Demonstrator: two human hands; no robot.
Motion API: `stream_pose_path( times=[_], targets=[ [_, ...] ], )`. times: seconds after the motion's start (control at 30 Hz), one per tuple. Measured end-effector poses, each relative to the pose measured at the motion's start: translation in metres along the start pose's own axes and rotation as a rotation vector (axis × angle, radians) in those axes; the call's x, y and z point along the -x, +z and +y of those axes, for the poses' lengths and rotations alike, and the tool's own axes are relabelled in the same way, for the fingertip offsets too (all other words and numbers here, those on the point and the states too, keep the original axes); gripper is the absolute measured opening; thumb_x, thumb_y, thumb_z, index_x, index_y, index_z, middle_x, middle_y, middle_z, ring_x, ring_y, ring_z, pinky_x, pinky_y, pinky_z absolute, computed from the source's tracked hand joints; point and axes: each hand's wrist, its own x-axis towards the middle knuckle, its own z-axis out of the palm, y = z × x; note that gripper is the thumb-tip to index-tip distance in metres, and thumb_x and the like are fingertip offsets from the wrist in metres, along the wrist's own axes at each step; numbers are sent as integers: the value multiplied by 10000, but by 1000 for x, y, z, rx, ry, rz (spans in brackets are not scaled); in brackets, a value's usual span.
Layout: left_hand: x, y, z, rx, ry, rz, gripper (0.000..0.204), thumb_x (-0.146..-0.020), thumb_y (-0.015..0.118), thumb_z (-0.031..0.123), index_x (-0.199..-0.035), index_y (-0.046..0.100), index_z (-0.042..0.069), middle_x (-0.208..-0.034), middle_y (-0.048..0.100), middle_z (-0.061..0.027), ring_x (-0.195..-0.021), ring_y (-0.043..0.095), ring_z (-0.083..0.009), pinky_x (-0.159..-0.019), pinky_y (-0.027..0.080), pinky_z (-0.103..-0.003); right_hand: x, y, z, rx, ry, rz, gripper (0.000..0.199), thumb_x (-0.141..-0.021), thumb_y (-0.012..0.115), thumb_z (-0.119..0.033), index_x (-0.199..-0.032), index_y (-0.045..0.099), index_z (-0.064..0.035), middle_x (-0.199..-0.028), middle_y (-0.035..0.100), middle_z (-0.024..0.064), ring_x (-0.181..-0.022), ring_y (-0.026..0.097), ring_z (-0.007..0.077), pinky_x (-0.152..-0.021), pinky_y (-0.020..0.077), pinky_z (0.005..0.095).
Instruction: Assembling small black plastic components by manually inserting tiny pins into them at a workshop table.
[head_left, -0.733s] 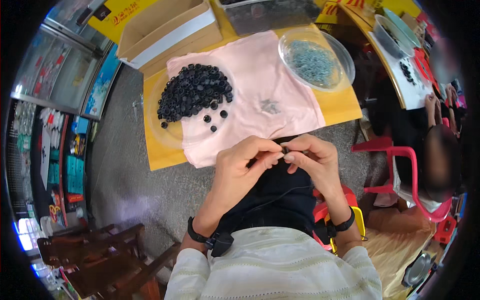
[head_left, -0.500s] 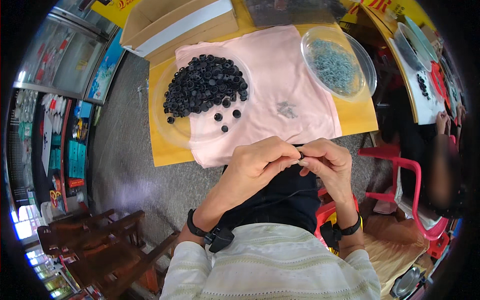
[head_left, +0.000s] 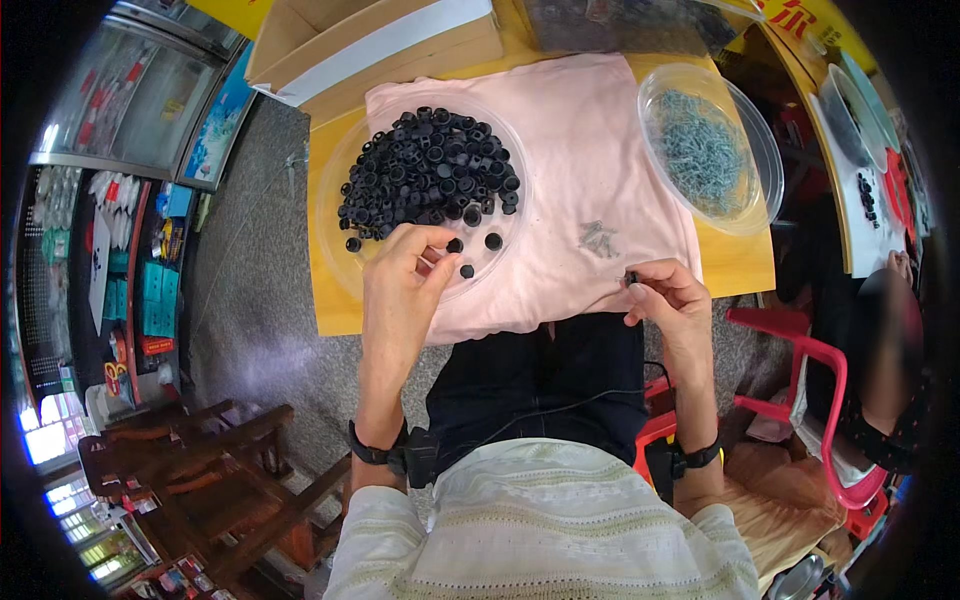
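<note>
A heap of small black round plastic caps fills much of a shallow clear round tray on the left. At the tray's near side, my left hand has thumb and forefinger on either side of a loose black cap. Two more loose caps lie beside it. My right hand pinches another small black piece, like those caps, over the near edge of the pink cloth. Beyond it, a few small grey metal pieces, apparently screws, lie on the cloth.
A clear round tub of grey metal pieces stands at the right of the yellow table. An open cardboard box is at the far left. To the right are a pink-red plastic chair and another person's hand.
My hands were together at the table's near edge and have parted. The left has moved left and away to the loose caps; the right stays to the right with the small black piece.
</note>
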Motion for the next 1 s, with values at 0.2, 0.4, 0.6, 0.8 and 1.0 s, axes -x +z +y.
stream_pose_path(
  times=[0.2,0.4,0.6,0.8,1.0],
  targets=[
    [-7,11,-21,-44,-23,6,208,-721,718,-4,-912,638,-22,-835,629,-75,-680,608,-135,-623,486,-253,3,4,-1,11,-20,27,185,-821,661,-11,-1000,627,17,-897,648,64,-696,586,94,-577,512,235],
    [-5,10,-19,-59,31,14,189,-722,701,-14,-902,643,-25,-848,628,-80,-698,614,-142,-649,493,-266,7,11,-11,-9,-72,-55,173,-839,648,17,-1012,636,23,-965,640,64,-770,594,90,-610,537,233],
    [10,8,1,723,58,-78,224,-799,626,-81,-1010,571,-29,-975,611,-83,-904,638,-162,-794,524,-288,17,34,-29,-6,-78,-125,170,-828,647,6,-996,629,20,-989,642,84,-764,599,99,-619,528,226],
    [31,20,38,1069,78,-351,285,-826,605,-99,-1088,519,-30,-1022,590,-108,-960,617,-179,-839,541,-320,25,46,-36,-88,-226,-266,212,-884,631,-57,-1090,606,-12,-1072,637,62,-872,608,86,-656,528,208],
    [47,33,51,1164,4,-367,316,-824,658,-54,-1103,517,-8,-1036,599,-96,-957,591,-156,-813,536,-302,39,45,-32,-148,-198,-332,215,-948,555,-125,-1129,506,-20,-995,609,66,-863,625,128,-668,533,227]
  ],
)
